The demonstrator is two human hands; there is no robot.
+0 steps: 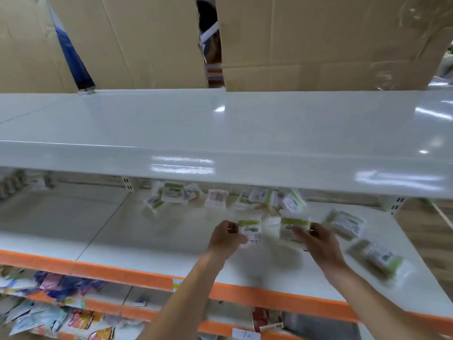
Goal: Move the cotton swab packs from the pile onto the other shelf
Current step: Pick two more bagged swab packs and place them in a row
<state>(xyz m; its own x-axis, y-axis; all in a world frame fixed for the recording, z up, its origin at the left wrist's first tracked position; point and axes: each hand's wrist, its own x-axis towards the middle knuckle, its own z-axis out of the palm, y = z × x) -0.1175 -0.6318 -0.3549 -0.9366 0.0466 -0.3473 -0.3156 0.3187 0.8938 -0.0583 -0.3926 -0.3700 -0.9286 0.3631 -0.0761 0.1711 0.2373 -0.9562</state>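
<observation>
Each of my hands holds one cotton swab pack above the middle shelf. My left hand grips a clear pack with a green and white label. My right hand grips a second such pack. A pile of the same packs lies at the back of this shelf, partly hidden under the upper shelf. Two more packs lie to the right, one near my right hand and one near the shelf's front. The frame is blurred.
The wide white upper shelf has cardboard boxes standing behind it. An orange rail edges the middle shelf. Below it, lower shelves hold mixed coloured packets. A few small items sit at the far left back.
</observation>
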